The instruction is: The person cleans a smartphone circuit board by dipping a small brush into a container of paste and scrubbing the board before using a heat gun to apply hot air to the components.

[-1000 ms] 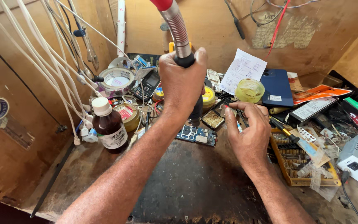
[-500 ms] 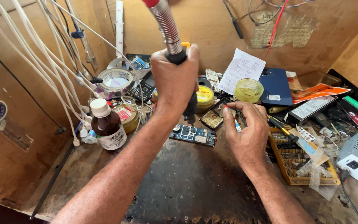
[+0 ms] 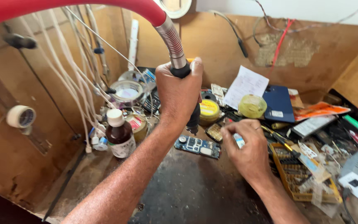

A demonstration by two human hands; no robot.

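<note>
My left hand (image 3: 179,93) is closed around the black handle of a hot-air tool (image 3: 193,118) that hangs from a ribbed metal hose with a red sleeve (image 3: 168,35). Its nozzle points down just above a small blue circuit board (image 3: 198,146) lying on the dark bench. My right hand (image 3: 247,151) rests to the right of the board, fingers pinched on a thin tool (image 3: 239,140), probably tweezers. A smaller board piece (image 3: 214,132) lies between the two hands.
A brown bottle with a white cap (image 3: 119,133) stands at the left. A yellow tin (image 3: 209,111), a tape roll (image 3: 252,106), a paper sheet (image 3: 245,86), a blue case (image 3: 278,103) and a yellow parts tray (image 3: 299,178) crowd the back and right. White cables (image 3: 83,79) hang on the left wall.
My left hand has lifted the hot-air tool a little and the camera has moved closer. My right hand has shifted slightly toward the blue board.
</note>
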